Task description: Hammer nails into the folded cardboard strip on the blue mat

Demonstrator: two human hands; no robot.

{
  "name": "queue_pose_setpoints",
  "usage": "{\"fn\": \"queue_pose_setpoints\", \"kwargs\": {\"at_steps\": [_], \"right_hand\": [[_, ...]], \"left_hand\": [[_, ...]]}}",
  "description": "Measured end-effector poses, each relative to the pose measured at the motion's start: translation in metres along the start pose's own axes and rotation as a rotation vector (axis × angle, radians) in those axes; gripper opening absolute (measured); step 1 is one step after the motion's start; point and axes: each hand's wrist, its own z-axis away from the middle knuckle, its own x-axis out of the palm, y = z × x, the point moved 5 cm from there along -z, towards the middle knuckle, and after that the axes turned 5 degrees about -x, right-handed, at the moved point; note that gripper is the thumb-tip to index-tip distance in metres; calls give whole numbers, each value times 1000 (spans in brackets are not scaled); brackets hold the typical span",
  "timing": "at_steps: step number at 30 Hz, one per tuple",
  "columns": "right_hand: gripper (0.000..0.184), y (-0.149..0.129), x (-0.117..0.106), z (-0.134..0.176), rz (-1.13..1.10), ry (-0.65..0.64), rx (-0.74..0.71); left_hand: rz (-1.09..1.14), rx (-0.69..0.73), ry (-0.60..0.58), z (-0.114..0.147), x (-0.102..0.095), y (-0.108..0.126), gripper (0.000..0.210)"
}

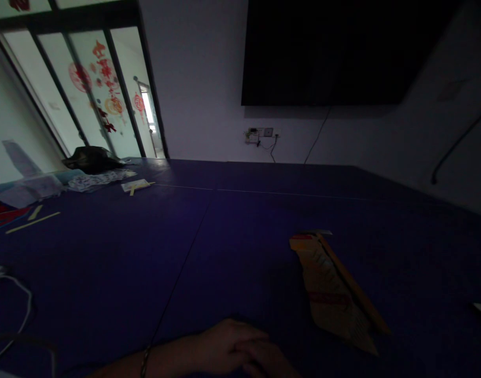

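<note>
My left hand [224, 344], with a thin bracelet at the wrist, rests low in the view on the dark blue tabletop [232, 252]. Its fingers are curled together and lie against my right hand [266, 356], which is partly cut off by the bottom edge. Both hands look closed and clasped to each other, with no object visible in them; the dim light hides finger detail. To their right lies a brown printed piece, like cardboard [327, 283], with red bands and an uneven edge. A long orange-brown strip [354, 286] runs along its right side, apart from the hands.
White cables [28, 299] curve at the left edge. Farther back lie pale yellow strips [33, 223], red pieces [4, 215], plastic bags [31, 190], a small white item [136, 185] and a black bag [91, 159]. A wall screen [322, 52] hangs beyond the table.
</note>
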Motion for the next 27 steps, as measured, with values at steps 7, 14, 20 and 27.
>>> {"fn": "queue_pose_setpoints", "kwargs": {"at_steps": [7,14,20,27], "right_hand": [[33,5,5,-1,37,18,10],[32,10,9,0,36,41,-46],[32,2,2,0,25,11,-33],[34,5,5,0,24,-34,36]], "left_hand": [[-15,-35,-1,0,1,-4,55],[-2,-16,8,1,1,-2,56],[-7,-14,2,1,1,-2,56],[11,-26,1,0,0,0,55]]}}
